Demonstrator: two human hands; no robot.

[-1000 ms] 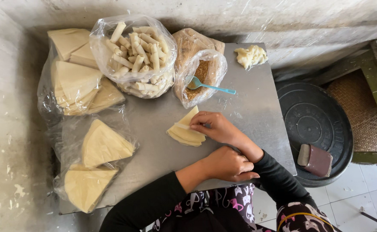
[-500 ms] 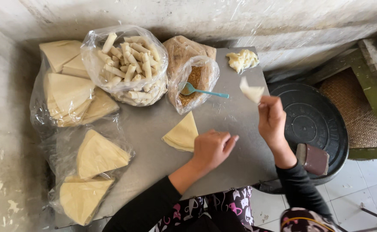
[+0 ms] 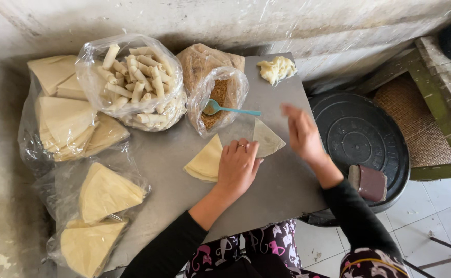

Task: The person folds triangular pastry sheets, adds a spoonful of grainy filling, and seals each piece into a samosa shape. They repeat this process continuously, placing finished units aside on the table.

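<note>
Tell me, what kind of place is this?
Probably a small home or backyard food-making spot. A metal table against a rough wall carries stacks of triangular pastry wrappers, a bag of finished rolls and a bag of brown filling with a spoon.

— Soft daylight all round, no hard lamp. The grey metal tabletop (image 3: 282, 185) takes a dull sheen, brightest toward twelve o'clock near the pale plastered wall (image 3: 246, 20).

— Shadows?

— Faint ones only, lying close under the left hand (image 3: 238, 164) and the right hand (image 3: 301, 135). The right one is smeared by motion blur at the fingertips.

— Any glare?

— White glints on the clear plastic bag of pale rolled pastry sticks (image 3: 133, 82), at about ten o'clock. The edges bend a little, wide-lens style, and the tiled floor (image 3: 431, 216) at four o'clock looks brighter.
</note>
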